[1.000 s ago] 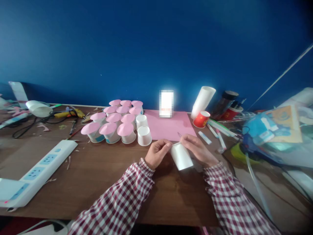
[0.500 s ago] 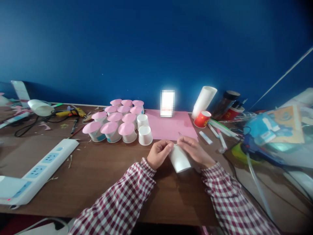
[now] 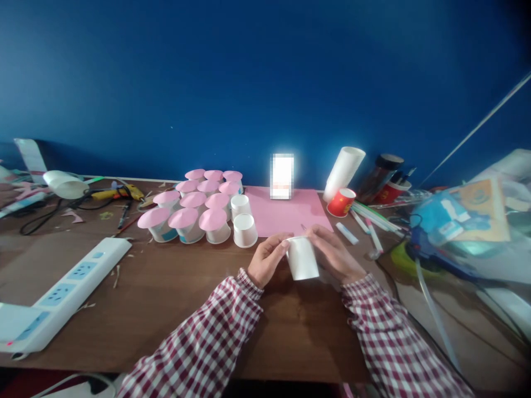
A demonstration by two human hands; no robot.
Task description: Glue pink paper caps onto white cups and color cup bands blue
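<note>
Between my hands is a white paper cup (image 3: 302, 261), held just above the brown table. My left hand (image 3: 269, 257) pinches its far edge on the left side with thumb and fingers. On the right, my right hand (image 3: 331, 249) closes around the same edge; its fingertips are partly hidden. Beyond my hands lies a sheet of pink paper (image 3: 286, 215), with a thin dark tip, perhaps of a pen, showing near my right fingers. To the left, two bare white cups (image 3: 245, 231) stand upside down beside several cups topped with pink paper discs (image 3: 183, 218).
A white power strip (image 3: 78, 276) lies at left, with a yellow glue gun (image 3: 118, 193) behind it. At back right are stacked white cups (image 3: 344, 172), a red cup (image 3: 341, 203) and pens (image 3: 375, 237). A blue glue gun (image 3: 435, 257) and plastic bags fill the far right.
The white paper cup has turned in my hands and now hangs straighter, its near end raised and shifted slightly left. Both hands keep their hold on its edge.
</note>
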